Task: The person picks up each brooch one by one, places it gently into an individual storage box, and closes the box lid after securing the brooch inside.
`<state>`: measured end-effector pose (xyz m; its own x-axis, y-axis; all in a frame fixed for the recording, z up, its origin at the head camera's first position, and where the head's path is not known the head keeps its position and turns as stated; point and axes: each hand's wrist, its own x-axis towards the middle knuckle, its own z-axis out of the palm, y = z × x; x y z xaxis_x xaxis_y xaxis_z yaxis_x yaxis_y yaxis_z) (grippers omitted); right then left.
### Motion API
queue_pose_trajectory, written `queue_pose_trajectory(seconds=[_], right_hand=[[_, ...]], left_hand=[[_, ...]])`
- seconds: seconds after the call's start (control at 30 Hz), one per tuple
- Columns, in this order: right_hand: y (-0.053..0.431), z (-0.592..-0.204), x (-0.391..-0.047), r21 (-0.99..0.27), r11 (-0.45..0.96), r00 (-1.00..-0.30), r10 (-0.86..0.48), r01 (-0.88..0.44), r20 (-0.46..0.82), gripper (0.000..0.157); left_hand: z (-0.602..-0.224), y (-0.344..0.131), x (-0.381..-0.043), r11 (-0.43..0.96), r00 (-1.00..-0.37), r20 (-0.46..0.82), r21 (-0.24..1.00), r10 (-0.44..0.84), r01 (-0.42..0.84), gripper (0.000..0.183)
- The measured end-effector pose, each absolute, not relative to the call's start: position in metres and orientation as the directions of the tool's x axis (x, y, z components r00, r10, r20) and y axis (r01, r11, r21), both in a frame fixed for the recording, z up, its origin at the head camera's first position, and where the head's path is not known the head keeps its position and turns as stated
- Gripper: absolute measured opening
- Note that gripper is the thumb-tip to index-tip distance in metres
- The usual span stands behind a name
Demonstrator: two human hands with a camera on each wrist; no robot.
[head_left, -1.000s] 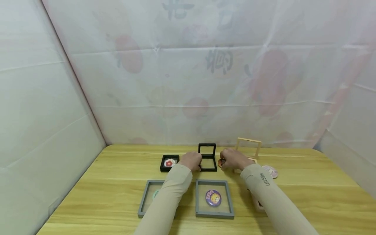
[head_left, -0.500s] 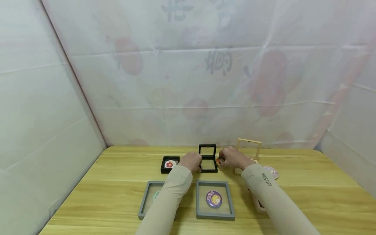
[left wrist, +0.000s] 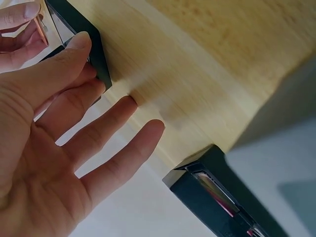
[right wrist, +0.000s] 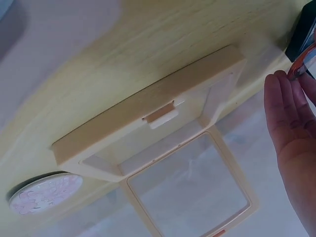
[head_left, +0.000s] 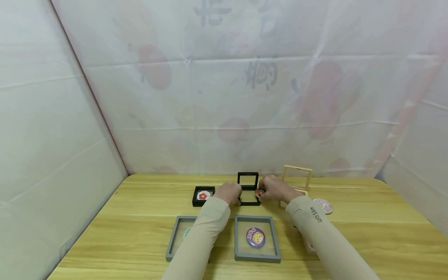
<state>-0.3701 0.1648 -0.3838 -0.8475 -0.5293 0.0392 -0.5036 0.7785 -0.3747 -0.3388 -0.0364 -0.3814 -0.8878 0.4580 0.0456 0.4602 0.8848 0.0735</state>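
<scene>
My left hand (head_left: 227, 192) pinches the left edge of an open black display frame (head_left: 249, 203) between thumb and index finger. Its other fingers spread out apart in the left wrist view. The frame's lid stands upright at the back, and its base lies flat. In my right hand (head_left: 276, 189) is a round orange badge (head_left: 259, 192), pinched between thumb and fingers over the frame's right side. The right wrist view shows only the badge's edge (right wrist: 300, 61) at the fingertips.
A shut black frame (head_left: 196, 202) with a red-flower badge sits left. Two grey frames (head_left: 257, 257) with badges lie in front. Right of my right hand are an open cream frame (right wrist: 148, 106) and a pink badge (head_left: 323, 206). Another frame lies partly under my right sleeve.
My right hand has moved left with the orange badge, from beside the black frame to over its right side. My left hand has stayed on the frame's left edge.
</scene>
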Motion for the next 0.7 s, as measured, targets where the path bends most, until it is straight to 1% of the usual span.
queue_pose_trajectory(seconds=[0.33,0.5,0.7], right_hand=[[0.1632,-0.3798,-0.3694,-0.365,0.764,-0.832,-0.553,-0.532,0.054,0.021],[0.1612,-0.3799,-0.3694,-0.364,0.770,-0.836,-0.547,-0.523,0.044,0.017],[0.1562,-0.3831,-0.3694,-0.369,0.757,-0.827,-0.559,-0.539,0.063,0.017]], left_hand=[[-0.3842,-0.0356,-0.3393,0.886,-0.890,0.051,0.082,0.454,0.456,0.012],[-0.3817,-0.0336,-0.3389,0.886,-0.888,0.051,0.068,0.457,0.459,0.012],[-0.3825,-0.0326,-0.3376,0.881,-0.882,0.057,0.039,0.469,0.471,0.013]])
